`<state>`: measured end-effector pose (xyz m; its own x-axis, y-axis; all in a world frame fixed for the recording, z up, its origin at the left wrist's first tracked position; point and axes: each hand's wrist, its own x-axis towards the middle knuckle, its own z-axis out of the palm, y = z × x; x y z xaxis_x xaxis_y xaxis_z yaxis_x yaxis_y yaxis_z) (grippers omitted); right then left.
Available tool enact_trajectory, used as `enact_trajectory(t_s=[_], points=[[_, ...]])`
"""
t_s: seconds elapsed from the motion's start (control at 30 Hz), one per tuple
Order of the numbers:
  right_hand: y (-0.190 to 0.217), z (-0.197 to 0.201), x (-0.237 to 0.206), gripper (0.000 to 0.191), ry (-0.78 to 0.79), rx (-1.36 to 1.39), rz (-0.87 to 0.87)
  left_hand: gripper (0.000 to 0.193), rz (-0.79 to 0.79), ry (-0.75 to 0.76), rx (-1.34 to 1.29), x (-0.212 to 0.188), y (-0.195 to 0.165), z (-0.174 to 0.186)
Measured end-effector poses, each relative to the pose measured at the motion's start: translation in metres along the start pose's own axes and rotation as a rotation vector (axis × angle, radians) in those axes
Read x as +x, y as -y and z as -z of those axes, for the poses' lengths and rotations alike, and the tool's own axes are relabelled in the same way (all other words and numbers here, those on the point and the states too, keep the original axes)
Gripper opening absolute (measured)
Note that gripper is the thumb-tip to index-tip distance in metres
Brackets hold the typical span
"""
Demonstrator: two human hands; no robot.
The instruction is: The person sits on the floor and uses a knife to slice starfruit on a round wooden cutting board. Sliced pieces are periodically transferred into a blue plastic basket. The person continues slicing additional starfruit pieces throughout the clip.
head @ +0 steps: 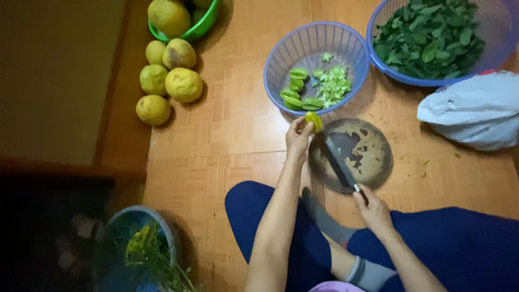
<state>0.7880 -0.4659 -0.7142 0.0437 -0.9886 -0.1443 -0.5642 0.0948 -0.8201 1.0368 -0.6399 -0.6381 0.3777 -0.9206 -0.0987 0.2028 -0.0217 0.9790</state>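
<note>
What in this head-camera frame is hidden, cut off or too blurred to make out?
- Green basket, head view: cut by the top edge, so its fruit cannot be counted.
- Basket of leaves: cut by the top and right edges.
- Blue basin: blurred and in dim light; its greens are unclear.
- Right hand: covers the knife handle.
- Left hand: its fingers hide part of the yellow-green fruit piece.

blue basket point(281, 65), yellow-green fruit piece point(314, 121), dark-stained board point(373, 157)
</note>
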Motion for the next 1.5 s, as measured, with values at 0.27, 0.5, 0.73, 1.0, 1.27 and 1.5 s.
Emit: enact_trajectory(t_s=[0.27,0.5,0.73,1.0,1.27,1.5], points=[[0.001,0.021,0.005,0.041,-0.156,-0.075,-0.013,0.036,-0.024,0.141,0.108,-0.029,0.038,-0.009],[0.067,0.053,-0.038,0.053,-0.183,-0.281,0.313,0.041,-0.549,0.059,0.703,-0.063,0.039,-0.019],[0.103,0.078,-0.073,0.070,-0.037,-0.585,0.206,0.044,-0.643,0.091,0.820,-0.075,0.046,-0.022],[0.091,0.077,-0.076,0.070,0.008,-0.603,0.144,0.047,-0.528,0.158,0.946,-0.073,0.047,-0.019],[0.084,0.070,-0.079,0.070,0.039,-0.621,0.143,0.026,-0.467,0.214,1.018,-0.080,0.033,-0.020],[0.063,0.040,-0.046,0.085,0.052,-0.642,0.220,0.030,-0.525,0.196,0.965,-0.081,0.029,-0.018]])
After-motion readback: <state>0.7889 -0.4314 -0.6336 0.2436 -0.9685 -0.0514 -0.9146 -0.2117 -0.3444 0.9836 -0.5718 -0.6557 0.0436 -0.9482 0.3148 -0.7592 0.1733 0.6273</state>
